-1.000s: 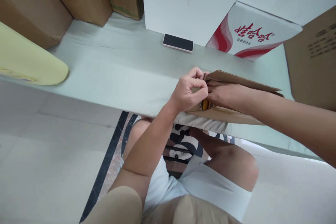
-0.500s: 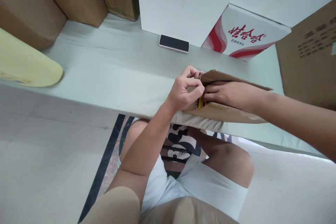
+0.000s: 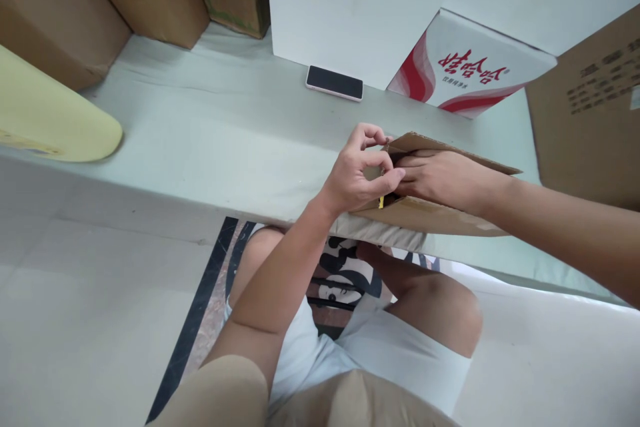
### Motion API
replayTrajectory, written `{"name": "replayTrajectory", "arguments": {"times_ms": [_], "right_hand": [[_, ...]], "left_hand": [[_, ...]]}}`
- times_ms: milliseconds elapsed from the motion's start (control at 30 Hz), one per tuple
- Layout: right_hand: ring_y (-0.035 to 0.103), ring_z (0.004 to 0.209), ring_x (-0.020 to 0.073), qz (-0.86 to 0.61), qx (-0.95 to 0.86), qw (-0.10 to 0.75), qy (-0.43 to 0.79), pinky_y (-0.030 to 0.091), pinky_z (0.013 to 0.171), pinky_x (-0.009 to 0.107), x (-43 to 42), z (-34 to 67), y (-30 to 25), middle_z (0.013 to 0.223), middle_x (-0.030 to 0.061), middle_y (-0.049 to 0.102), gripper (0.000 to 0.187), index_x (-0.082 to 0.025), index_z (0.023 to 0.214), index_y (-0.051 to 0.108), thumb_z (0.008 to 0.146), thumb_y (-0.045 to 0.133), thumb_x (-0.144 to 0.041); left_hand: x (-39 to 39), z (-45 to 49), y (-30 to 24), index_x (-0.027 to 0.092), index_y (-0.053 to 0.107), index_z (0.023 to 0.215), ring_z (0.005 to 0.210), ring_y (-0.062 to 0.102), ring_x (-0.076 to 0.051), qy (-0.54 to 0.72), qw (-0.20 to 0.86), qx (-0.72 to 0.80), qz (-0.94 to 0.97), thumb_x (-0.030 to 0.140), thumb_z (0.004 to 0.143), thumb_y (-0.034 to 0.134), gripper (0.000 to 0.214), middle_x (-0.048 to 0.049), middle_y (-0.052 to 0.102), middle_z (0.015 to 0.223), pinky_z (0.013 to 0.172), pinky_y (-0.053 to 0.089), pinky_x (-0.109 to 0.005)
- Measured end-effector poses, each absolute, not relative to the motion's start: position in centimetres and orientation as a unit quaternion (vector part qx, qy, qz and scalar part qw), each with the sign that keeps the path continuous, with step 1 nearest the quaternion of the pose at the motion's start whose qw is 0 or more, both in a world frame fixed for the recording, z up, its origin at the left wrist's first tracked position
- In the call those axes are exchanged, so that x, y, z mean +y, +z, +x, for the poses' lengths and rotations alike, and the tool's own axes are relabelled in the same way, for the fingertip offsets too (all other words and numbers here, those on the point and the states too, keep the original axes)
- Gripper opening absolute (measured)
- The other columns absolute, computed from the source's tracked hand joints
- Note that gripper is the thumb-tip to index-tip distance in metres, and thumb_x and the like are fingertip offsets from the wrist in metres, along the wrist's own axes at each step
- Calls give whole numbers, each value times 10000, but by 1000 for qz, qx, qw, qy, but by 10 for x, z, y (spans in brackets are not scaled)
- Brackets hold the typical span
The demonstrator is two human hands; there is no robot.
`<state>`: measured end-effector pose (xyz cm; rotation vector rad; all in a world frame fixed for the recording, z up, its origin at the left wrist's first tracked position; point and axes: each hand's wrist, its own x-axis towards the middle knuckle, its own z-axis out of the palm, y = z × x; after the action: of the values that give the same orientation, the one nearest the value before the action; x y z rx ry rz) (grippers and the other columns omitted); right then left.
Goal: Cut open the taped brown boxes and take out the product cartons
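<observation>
A small brown cardboard box (image 3: 440, 215) lies near the front edge of the cloth-covered surface, its top open and its flaps standing up. Curled fingers of my left hand (image 3: 363, 170) close on the box's left end flap, thumb bent toward the opening. My right hand (image 3: 433, 173) reaches into the box from the right, its visible fingers stretched out and the tips hidden inside. A thin yellow strip (image 3: 381, 201) shows at the left end of the opening, below my left thumb. What lies deeper in the box is hidden.
Behind the box stand a phone (image 3: 334, 83), white cartons (image 3: 350, 13) and a red-and-white carton (image 3: 465, 70). A large brown carton (image 3: 585, 127) is at the right. Further brown cartons (image 3: 155, 3) and a pale yellow rounded object (image 3: 55, 113) stand at the left.
My left hand has shifted slightly right over the box's left end, its thumb now further over the opening. Less of the yellow shows. My right hand stays inside the box.
</observation>
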<state>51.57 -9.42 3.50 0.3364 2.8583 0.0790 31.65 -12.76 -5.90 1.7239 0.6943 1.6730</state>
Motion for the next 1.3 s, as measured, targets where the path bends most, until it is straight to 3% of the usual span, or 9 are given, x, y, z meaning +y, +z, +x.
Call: {"name": "replayTrajectory", "arguments": {"times_ms": [100, 200, 367, 500, 633, 767, 933, 1100, 1300], "right_hand": [[628, 1106, 223, 124, 981, 143, 40, 483, 976, 417, -100, 515, 55, 1088, 54, 752, 336, -258, 1064, 759, 1023, 431, -201], [617, 1105, 241, 164, 971, 146, 97, 445, 895, 444, -107, 525, 75, 1025, 64, 736, 344, -238, 908, 688, 1048, 375, -213], [581, 1257, 314, 250, 952, 111, 139, 401, 974, 538, -124, 561, 94, 1024, 101, 733, 238, -243, 865, 605, 1038, 447, -286], [668, 1068, 288, 335, 931, 69, 128, 436, 855, 514, -138, 585, 91, 1011, 64, 757, 223, -272, 859, 607, 1017, 454, -307], [717, 972, 234, 356, 933, 24, 45, 512, 783, 427, -148, 594, 83, 1106, 42, 758, 225, -271, 917, 636, 1022, 441, -312], [731, 1025, 202, 387, 920, -41, -38, 586, 821, 343, -157, 595, 79, 1196, 59, 734, 143, -259, 970, 627, 1016, 495, -289], [731, 1101, 228, 419, 898, -114, -75, 603, 931, 383, -170, 596, 73, 1199, 56, 738, 183, -271, 971, 659, 997, 482, -237], [726, 1121, 252, 465, 870, -159, -52, 583, 1001, 446, -176, 596, 59, 1138, 42, 766, 425, -294, 936, 739, 941, 340, -150], [705, 1128, 277, 507, 845, -164, -40, 506, 1072, 494, -172, 603, 43, 1056, 34, 789, 438, -318, 940, 814, 902, 397, -187]], "left_hand": [[-127, 318, -60, 167, 628, 655, 1123, 642, -234, 644, 307, 267, 648, 503, 930, 655, 436, -86, 492, 1109, 1098, 541, -447], [-127, 317, -61, 165, 630, 660, 1136, 643, -240, 647, 299, 273, 646, 508, 938, 642, 442, -93, 502, 1123, 1090, 542, -448], [-124, 312, -64, 167, 582, 655, 1159, 653, -251, 647, 306, 285, 638, 605, 944, 610, 526, -100, 537, 1144, 1100, 527, -454], [-120, 308, -66, 174, 585, 667, 1151, 652, -232, 642, 304, 278, 647, 653, 950, 570, 557, -91, 531, 1118, 1091, 530, -420], [-127, 304, -55, 194, 657, 759, 1240, 595, -264, 617, 280, 299, 672, 602, 942, 606, 450, -109, 547, 1218, 1164, 481, -458], [-147, 304, -27, 227, 730, 857, 1356, 513, -345, 573, 241, 324, 713, 480, 898, 688, 260, -131, 544, 1377, 1207, 412, -542], [-171, 324, 3, 268, 770, 918, 1361, 537, -353, 514, 195, 293, 782, 343, 881, 680, 124, -87, 676, 1292, 1226, 357, -557], [-184, 336, 15, 316, 746, 1186, 1155, 670, -266, 396, 179, 320, 842, 366, 953, 589, 285, -24, 753, 1256, 1255, 302, -509], [-189, 333, 33, 359, 675, 1372, 1102, 709, -277, 237, 137, 363, 891, 429, 973, 573, 417, -27, 707, 1405, 1274, 272, -578]]}}
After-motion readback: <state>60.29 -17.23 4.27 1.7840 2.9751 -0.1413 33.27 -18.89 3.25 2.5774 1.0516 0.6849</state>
